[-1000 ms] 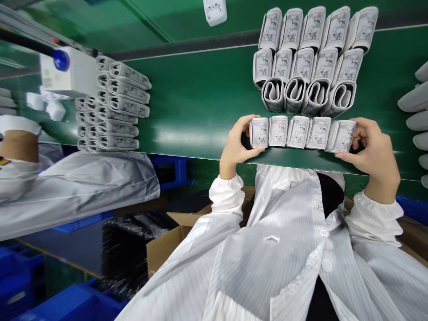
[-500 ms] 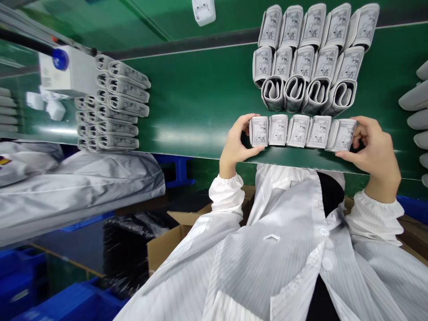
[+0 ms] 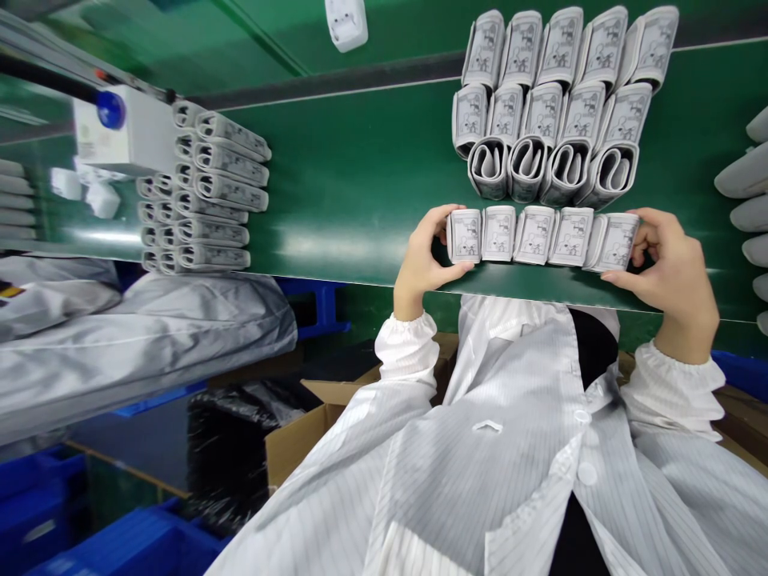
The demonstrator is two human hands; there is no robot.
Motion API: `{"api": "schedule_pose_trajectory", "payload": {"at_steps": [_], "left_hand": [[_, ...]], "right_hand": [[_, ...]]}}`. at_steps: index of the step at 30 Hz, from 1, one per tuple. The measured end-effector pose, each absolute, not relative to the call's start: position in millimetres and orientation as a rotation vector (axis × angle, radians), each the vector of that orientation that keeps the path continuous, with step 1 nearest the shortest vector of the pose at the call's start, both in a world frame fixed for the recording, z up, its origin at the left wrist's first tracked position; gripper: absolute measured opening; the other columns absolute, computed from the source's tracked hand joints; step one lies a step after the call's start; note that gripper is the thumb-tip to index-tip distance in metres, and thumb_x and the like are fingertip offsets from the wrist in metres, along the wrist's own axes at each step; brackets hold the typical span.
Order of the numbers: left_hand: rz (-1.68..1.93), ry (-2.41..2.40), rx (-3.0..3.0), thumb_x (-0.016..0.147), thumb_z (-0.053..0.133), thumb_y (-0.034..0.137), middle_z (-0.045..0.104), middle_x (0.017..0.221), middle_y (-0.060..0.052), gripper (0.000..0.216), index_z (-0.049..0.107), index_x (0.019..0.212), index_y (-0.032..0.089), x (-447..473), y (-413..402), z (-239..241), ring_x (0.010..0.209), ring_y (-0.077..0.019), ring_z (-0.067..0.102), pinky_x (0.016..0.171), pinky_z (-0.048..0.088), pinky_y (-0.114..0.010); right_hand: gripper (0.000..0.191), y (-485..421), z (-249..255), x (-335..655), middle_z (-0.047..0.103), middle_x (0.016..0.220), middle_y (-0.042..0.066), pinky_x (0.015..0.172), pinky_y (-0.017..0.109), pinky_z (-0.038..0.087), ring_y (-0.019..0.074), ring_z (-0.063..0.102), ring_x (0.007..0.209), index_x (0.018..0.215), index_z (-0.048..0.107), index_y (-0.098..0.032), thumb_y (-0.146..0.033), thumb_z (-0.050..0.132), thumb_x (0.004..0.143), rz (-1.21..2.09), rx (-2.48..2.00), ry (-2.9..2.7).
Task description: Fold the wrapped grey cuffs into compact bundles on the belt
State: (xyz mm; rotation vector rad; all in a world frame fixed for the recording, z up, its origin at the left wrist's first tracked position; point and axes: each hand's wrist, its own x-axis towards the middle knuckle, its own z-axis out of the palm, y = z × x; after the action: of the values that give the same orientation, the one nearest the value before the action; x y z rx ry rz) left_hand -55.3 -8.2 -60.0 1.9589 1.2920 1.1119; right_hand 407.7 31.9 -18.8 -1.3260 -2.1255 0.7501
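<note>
A row of several rolled grey blood pressure cuffs (image 3: 534, 234), printed with line drawings, lies along the near edge of the green work surface. My left hand (image 3: 423, 256) grips the leftmost cuff (image 3: 464, 236) of this row, thumb in front and fingers behind. At the opposite end, my right hand (image 3: 672, 276) holds the rightmost cuff (image 3: 617, 242) in the same way. The cuffs in between are squeezed side by side, touched by neither thumb. Just beyond the row stands a block of stacked rolled cuffs (image 3: 545, 112), some with their spiral ends facing me.
More rolled cuffs (image 3: 231, 188) are stacked at the left, beside a white box (image 3: 129, 132). A white device (image 3: 346, 24) lies on the far green strip. A co-worker's pale sleeve (image 3: 198, 328) is at left. Below are an open carton (image 3: 294, 440) and blue bins (image 3: 132, 544).
The white device on the far strip has shifted a little to the left. My hands and the row of cuffs between them stay practically still.
</note>
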Motion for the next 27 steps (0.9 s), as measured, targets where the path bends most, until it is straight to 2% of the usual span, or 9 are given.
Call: {"api": "schedule_pose_trajectory", "payload": {"at_steps": [8, 19, 27], "left_hand": [[1.131, 1.274, 1.971, 0.083, 0.092, 0.091, 0.068, 0.164, -0.014, 0.111, 0.051, 0.173, 0.042, -56.5, -7.6, -61.0, 0.146, -0.0443, 0.076, 0.119, 0.067, -0.062], [1.136, 1.283, 1.964, 0.084, 0.092, 0.090, 0.069, 0.164, -0.015, 0.110, 0.052, 0.172, 0.039, -54.6, -8.5, -60.1, 0.146, -0.0436, 0.076, 0.118, 0.068, -0.062], [1.111, 1.302, 1.960, 0.083, 0.090, 0.093, 0.069, 0.165, -0.015, 0.112, 0.052, 0.173, 0.039, -55.4, -8.8, -59.9, 0.147, -0.0445, 0.075, 0.119, 0.068, -0.063]], "right_hand": [[0.090, 31.8, -20.7, 409.3, 0.068, 0.090, -0.003, 0.067, 0.036, 0.046, 0.0208, 0.064, 0.071, 0.161, 0.062, -0.027, -0.066, 0.095, 0.087, 0.748, -1.305, -2.136], [0.092, 31.2, -20.6, 409.8, 0.068, 0.090, -0.003, 0.067, 0.036, 0.046, 0.0203, 0.063, 0.071, 0.161, 0.063, -0.023, -0.068, 0.095, 0.087, 0.752, -1.300, -2.128], [0.089, 31.1, -18.9, 407.1, 0.070, 0.091, -0.002, 0.068, 0.037, 0.047, 0.0222, 0.064, 0.072, 0.158, 0.063, -0.028, -0.071, 0.092, 0.086, 0.765, -1.357, -2.110]]}}
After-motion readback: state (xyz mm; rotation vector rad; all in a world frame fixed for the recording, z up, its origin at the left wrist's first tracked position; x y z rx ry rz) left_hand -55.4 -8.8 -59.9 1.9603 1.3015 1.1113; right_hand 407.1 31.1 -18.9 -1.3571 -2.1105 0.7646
